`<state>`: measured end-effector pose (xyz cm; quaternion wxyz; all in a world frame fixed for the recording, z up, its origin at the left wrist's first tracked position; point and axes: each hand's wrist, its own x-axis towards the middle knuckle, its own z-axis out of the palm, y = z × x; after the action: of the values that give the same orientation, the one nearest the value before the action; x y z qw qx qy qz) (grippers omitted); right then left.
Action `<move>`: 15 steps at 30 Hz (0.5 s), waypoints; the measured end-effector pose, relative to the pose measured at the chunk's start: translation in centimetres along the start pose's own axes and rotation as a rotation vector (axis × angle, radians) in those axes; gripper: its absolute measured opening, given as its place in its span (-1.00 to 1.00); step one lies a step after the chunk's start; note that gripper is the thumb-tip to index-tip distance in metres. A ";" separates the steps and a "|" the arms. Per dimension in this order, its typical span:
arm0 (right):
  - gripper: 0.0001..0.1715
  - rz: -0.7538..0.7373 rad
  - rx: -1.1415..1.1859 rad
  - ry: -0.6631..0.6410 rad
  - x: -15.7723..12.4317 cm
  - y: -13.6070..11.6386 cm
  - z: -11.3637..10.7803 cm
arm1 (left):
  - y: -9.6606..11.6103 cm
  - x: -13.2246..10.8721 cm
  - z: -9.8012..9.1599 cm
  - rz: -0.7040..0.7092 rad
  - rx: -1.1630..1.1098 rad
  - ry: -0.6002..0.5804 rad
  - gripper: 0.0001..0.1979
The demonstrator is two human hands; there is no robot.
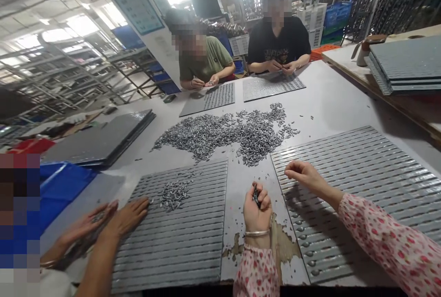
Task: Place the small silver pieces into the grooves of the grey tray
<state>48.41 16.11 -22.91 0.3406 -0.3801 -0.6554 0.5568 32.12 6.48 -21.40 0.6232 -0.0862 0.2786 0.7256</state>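
Note:
My left hand [257, 209] is a fist on the table between two grooved grey trays, closed round a small dark piece that sticks out at the top. My right hand [305, 175] hovers over the near left corner of the right grooved tray [365, 186], fingers loosely curled, nothing visible in them. A large heap of small silvery metal pieces [227, 134] lies on the table beyond both hands. A few pieces sit in the tray's lower left grooves.
A co-worker's two hands [113, 221] rest at the left grooved tray [179, 237], which holds a small pile of pieces. Two people sit across at perforated trays [272, 86]. Stacked grey trays [406, 65] lie at right, dark sheets [103, 140] at left.

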 end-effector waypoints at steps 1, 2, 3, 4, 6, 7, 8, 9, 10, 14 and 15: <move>-0.71 0.013 -0.048 -0.014 -0.3 0.5 -0.5 | 0.1 0.4 -0.2 0.005 -0.006 -0.005 -0.77; -0.72 0.024 -0.088 -0.023 -0.8 0.9 -0.9 | 0.0 0.7 -0.4 0.009 -0.013 -0.010 -0.76; -0.73 0.030 -0.117 -0.036 -1.2 1.3 -1.3 | -0.1 1.1 -0.6 0.010 -0.021 -0.017 -0.76; -0.74 0.034 -0.137 -0.052 -1.7 1.5 -1.6 | -0.3 1.4 -0.8 0.008 -0.030 -0.024 -0.76; -0.76 0.050 -0.166 -0.088 -2.4 1.6 -2.0 | -0.6 1.9 -1.3 -0.003 -0.044 -0.041 -0.79; -0.78 0.059 -0.181 -0.099 -2.6 1.5 -2.0 | -0.8 2.0 -1.4 -0.013 -0.048 -0.051 -0.81; -0.81 0.067 -0.204 -0.103 -2.7 1.2 -1.9 | -1.0 2.1 -1.6 -0.023 -0.050 -0.061 -0.82; -0.84 0.069 -0.239 -0.104 -2.8 1.0 -1.8 | -1.1 2.1 -1.7 -0.034 -0.050 -0.070 -0.83; -0.86 0.063 -0.288 -0.105 -2.7 0.8 -1.6 | -1.2 2.1 -1.8 -0.044 -0.048 -0.077 -0.85; -0.89 -0.025 -0.542 -0.127 -2.5 0.3 -0.3 | -1.5 1.9 -2.0 -0.068 -0.036 -0.088 -0.88; -0.90 -0.048 -0.605 -0.131 -2.4 0.4 0.0 | -1.6 1.8 -2.0 -0.071 -0.033 -0.090 -0.87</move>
<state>49.58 14.00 -23.35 0.1820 -0.4117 -0.8209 0.3515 32.83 7.13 -24.38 0.6587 -0.0737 0.2353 0.7108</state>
